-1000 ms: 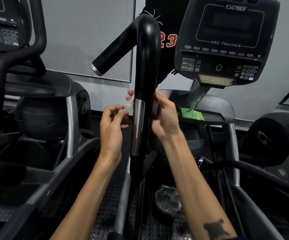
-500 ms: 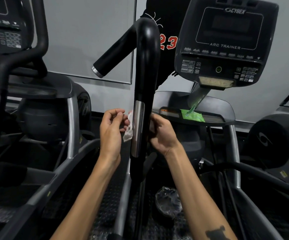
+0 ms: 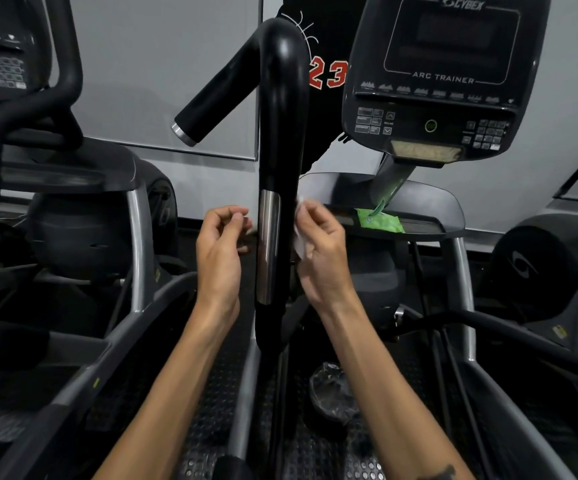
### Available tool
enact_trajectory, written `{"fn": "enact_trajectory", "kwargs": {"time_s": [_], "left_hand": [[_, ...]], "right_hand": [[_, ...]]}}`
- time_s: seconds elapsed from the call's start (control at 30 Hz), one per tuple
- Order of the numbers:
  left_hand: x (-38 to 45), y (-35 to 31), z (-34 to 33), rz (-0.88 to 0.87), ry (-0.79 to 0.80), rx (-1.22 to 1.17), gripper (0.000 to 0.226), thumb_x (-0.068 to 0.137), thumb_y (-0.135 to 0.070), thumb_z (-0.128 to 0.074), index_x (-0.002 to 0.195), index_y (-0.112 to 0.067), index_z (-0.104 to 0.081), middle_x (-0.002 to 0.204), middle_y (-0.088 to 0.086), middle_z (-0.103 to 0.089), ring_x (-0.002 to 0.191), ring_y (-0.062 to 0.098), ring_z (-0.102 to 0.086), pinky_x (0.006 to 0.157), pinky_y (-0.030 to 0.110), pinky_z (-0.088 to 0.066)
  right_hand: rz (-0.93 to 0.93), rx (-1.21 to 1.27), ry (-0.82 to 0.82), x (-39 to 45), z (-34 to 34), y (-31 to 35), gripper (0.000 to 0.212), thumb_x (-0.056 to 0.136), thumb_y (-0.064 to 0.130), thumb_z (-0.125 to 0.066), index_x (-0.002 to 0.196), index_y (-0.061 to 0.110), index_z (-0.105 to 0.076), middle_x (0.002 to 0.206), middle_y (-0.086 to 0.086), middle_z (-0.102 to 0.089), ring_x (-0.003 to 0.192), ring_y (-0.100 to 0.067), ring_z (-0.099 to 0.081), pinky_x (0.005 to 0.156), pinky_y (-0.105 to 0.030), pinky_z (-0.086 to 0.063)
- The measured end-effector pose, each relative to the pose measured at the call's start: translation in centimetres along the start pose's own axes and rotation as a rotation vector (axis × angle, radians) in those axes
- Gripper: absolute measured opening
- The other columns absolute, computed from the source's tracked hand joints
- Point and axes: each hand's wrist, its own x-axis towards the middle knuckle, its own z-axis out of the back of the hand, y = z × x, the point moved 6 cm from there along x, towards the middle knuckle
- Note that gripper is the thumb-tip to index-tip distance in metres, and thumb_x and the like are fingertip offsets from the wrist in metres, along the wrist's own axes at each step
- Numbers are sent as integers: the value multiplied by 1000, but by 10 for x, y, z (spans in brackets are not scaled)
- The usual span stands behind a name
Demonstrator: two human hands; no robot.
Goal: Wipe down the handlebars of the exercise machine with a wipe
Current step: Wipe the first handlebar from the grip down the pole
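A gym: an Arc Trainer console (image 3: 450,77) between neighbouring exercise machines (image 3: 55,209).

The dark grey plastic console (image 3: 450,74) of the exercise machine carries the brand "CYBEX" in pale letters along its top edge and "ARC TRAINER" beneath its blank screen. Red numerals "23", outlined in white, stand on a black garment (image 3: 325,64) behind the console. The console's small button labels are too blurred to read.

Upright black handlebar (image 3: 280,133), crumpled white wipe (image 3: 300,233) against its right side
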Motion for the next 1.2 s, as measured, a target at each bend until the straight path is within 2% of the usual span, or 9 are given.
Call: {"fn": "enact_trajectory", "kwargs": {"time_s": [0.17,0.3,0.43,0.57,0.67,0.73,0.9,1.07,1.2], "left_hand": [[-3,-3,-1,-13,6,7,15,104,-16,-48,108,-14,-62,99,-1,-65,93,8,-63,80,29,-50],[-2,-2,2,-5,3,5,13,103,-16,-49,105,-17,-62,96,-3,-65,92,9,-63,81,29,-50],[-7,-12,-5,-71,64,-22,11,100,-13,-56,108,-10,-62,98,2,-63,90,10,-62,81,24,-52],[-12,-22,-7,-170,112,-26,11,98,-12,-58,108,-11,-63,100,2,-65,93,12,-62,83,25,-52],[-14,-24,-7,-199,129,-21,15,98,-15,-56,110,-9,-63,102,7,-67,94,16,-64,84,29,-52],[-14,-26,-8,-202,129,-22,16,100,-15,-53,110,-8,-63,104,9,-67,95,17,-64,84,29,-52],[-14,-26,-9,-198,122,-45,15,103,-11,-49,109,-7,-62,101,8,-67,91,15,-65,80,25,-52],[-15,-25,-9,-206,126,-52,17,103,-12,-48,109,-7,-62,101,8,-67,90,16,-65,78,25,-52],[-17,-27,-12,-218,144,-51,13,104,-10,-48,109,-7,-60,97,1,-65,86,7,-64,75,19,-51]], "right_hand": [[189,-103,-103,-14,3,10,16,91,3,-69,100,15,-72,90,3,-68,82,-10,-63,77,-22,-53],[95,-128,-201,-28,13,-10,8,92,8,-68,97,8,-74,85,-2,-70,81,-11,-65,77,-21,-54],[187,-103,-264,-12,-2,15,16,92,8,-70,107,11,-76,98,-5,-75,96,-15,-70,88,-29,-56],[327,-392,-283,-33,1,7,22,96,12,-68,115,20,-73,105,-7,-71,100,-13,-67,89,-25,-52],[145,-236,-281,-35,8,-12,16,95,16,-65,105,15,-78,99,-15,-72,94,-26,-66,88,-37,-55],[91,-90,-270,-22,4,-3,13,95,6,-66,102,11,-76,91,-8,-71,89,-20,-65,83,-30,-56],[322,-282,-258,-32,0,15,18,89,1,-73,101,15,-70,94,-3,-68,84,-12,-63,76,-23,-51],[96,-151,-341,-46,10,-12,14,95,-2,-64,94,10,-72,79,2,-66,69,1,-60,66,-13,-51],[245,-141,-323,-29,0,6,15,91,3,-72,96,17,-73,89,1,-69,84,-9,-64,80,-25,-54]]}}
